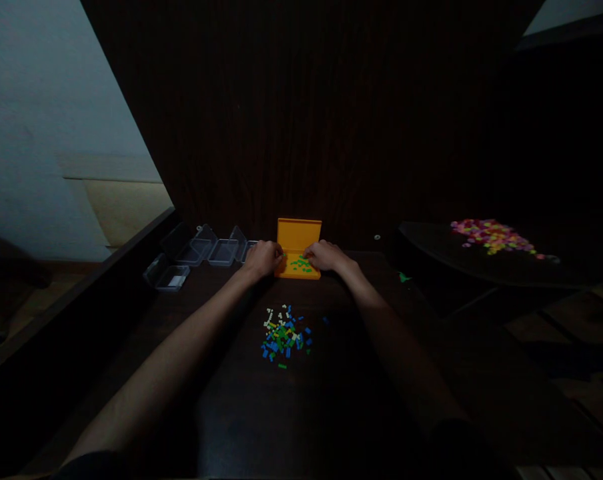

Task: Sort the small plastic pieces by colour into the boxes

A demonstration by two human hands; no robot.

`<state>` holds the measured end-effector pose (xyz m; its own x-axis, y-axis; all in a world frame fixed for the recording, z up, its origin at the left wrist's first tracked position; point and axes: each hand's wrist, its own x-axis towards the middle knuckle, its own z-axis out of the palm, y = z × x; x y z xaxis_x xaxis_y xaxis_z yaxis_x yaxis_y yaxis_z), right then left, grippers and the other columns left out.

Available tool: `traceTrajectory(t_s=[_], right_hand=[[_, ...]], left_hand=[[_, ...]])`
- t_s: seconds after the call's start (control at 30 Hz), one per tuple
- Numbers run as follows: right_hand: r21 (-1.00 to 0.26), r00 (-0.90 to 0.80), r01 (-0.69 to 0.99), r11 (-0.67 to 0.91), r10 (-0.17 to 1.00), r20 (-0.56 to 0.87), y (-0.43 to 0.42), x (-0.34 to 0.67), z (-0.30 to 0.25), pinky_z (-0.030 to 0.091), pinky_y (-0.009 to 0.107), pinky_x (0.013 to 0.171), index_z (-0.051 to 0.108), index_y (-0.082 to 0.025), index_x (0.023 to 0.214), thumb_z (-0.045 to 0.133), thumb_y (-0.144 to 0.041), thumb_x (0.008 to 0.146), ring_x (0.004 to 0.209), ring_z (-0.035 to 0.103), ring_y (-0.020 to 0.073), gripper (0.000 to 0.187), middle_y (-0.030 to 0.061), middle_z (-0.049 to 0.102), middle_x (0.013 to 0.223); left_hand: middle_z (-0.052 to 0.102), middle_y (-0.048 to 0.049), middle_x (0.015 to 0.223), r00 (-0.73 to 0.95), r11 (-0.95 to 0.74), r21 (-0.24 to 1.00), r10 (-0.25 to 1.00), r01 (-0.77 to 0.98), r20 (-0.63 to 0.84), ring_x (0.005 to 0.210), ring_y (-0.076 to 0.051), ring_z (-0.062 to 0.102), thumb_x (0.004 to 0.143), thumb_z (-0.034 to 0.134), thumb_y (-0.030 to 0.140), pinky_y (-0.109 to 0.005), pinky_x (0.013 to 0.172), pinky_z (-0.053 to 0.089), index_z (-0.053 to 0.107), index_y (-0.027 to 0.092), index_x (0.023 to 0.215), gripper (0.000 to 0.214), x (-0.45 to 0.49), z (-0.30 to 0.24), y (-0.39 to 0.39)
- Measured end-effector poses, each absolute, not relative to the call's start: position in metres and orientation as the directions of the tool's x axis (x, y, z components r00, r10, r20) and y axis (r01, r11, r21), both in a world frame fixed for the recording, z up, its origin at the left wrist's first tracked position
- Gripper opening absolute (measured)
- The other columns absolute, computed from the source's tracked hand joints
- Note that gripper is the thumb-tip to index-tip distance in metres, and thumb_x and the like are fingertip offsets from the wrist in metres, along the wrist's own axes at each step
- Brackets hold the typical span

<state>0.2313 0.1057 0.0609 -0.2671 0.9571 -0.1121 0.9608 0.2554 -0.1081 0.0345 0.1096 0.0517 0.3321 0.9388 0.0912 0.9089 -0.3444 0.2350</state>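
Note:
An orange box (299, 233) stands with its lid raised, and several small green toy bricks (301, 265) lie in its lower half. My left hand (265, 258) is at the box's left edge, fingers closed, with a speck of green at the fingertips that looks like a green brick. My right hand (327, 256) reaches over the box's right edge. Its fingers are pinched above the green bricks; whatever they hold is too small to make out. Nearer to me on the dark table lies a loose pile of blue, green, white and yellow toy bricks (284, 337).
Several clear plastic cases (223, 252) with lids up stand left of the box. Another clear case (173, 277) sits nearer the left side board. At the right, a dark raised surface (431, 247) bears a heap of pink and yellow pieces (496, 235). A green scrap (404, 277) lies beside it.

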Motion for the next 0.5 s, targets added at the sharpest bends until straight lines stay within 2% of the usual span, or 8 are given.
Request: traceTrajectory(t_s=[0.1, 0.2, 0.5], right_hand=[[-0.115, -0.283, 0.956, 0.268, 0.948, -0.144, 0.106, 0.233, 0.063, 0.048, 0.031, 0.084, 0.068, -0.028, 0.117, 0.056, -0.016, 0.082, 0.106, 0.064, 0.0252, 0.039, 0.0075, 0.066, 0.122], [-0.129, -0.303, 0.95, 0.285, 0.942, -0.147, 0.107, 0.237, 0.065, 0.048, 0.028, 0.083, 0.07, -0.027, 0.113, 0.056, -0.016, 0.082, 0.103, 0.065, 0.0236, 0.035, 0.0063, 0.068, 0.117], [-0.126, -0.333, 0.939, 0.32, 0.937, -0.104, 0.109, 0.246, 0.074, 0.046, 0.025, 0.077, 0.071, -0.026, 0.111, 0.057, -0.017, 0.084, 0.094, 0.066, 0.0198, 0.032, 0.0057, 0.071, 0.107]], left_hand=[[0.071, -0.0158, 0.102, 0.312, -0.316, 0.201, 0.949, 0.927, 0.052, 0.098, -0.031, 0.067, 0.084, 0.058, 0.029, -0.036, 0.081, 0.053, 0.073, 0.019, 0.103, 0.027, 0.047, 0.052, 0.116], [0.07, -0.0172, 0.105, 0.305, -0.303, 0.191, 0.952, 0.934, 0.017, 0.101, -0.033, 0.067, 0.083, 0.059, 0.026, -0.038, 0.084, 0.053, 0.073, 0.019, 0.104, 0.027, 0.055, 0.051, 0.12], [0.073, -0.0112, 0.105, 0.349, -0.329, 0.256, 0.936, 0.909, -0.037, 0.097, -0.024, 0.068, 0.08, 0.063, 0.019, -0.028, 0.083, 0.053, 0.073, 0.023, 0.108, 0.031, 0.053, 0.051, 0.127]])
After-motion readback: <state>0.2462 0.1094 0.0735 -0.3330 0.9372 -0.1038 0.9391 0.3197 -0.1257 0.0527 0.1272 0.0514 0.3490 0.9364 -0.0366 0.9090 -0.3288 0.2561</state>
